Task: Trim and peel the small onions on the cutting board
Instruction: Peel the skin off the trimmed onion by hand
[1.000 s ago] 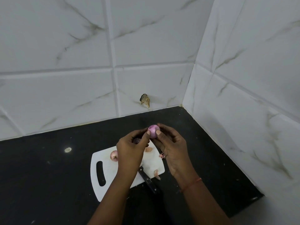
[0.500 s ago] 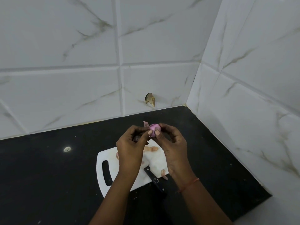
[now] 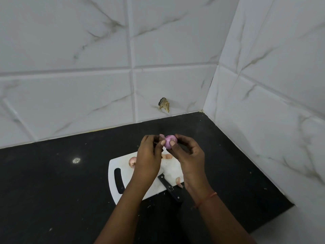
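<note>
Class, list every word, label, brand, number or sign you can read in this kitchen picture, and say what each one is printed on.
None: no readable text shows anywhere. The cutting board, knife handle, onion, wall tiles and counter are all unmarked.

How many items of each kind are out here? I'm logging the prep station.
Onions: 2, one held, one on the board
Loose peel pieces: 3
Knife: 1
Cutting board: 1
Total: 7
</note>
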Motion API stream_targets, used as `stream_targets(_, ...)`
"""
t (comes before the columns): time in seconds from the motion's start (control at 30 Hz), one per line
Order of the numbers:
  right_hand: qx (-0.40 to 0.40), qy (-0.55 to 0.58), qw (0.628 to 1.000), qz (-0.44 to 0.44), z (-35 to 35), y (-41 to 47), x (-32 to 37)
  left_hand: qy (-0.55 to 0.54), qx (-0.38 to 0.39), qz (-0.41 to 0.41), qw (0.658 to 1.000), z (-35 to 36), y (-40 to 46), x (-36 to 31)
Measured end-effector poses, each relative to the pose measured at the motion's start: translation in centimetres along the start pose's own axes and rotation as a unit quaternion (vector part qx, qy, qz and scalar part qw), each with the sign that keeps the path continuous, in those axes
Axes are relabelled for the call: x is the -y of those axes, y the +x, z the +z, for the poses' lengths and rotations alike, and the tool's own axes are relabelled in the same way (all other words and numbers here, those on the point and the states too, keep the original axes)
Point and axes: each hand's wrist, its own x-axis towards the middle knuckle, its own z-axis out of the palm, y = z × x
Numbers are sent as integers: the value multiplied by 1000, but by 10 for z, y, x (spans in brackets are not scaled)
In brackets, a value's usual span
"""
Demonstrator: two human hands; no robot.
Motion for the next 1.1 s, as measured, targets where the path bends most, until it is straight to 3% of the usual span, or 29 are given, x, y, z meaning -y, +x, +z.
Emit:
stream_targets(0.27, 7, 102, 993, 65, -6, -2, 5, -69, 1, -71, 995, 1, -2, -2)
stream_targets(0.47, 2, 62, 998, 28, -11, -5, 8, -86, -25, -10, 996, 1, -9, -8)
stream_targets(0.7, 9, 12, 1000, -8, -13, -6, 15, -112, -45, -49, 991, 0, -10, -17)
stream_targets(1.1, 0, 49, 999, 11, -14, -7, 11, -133, -62, -42, 988, 4, -13, -23)
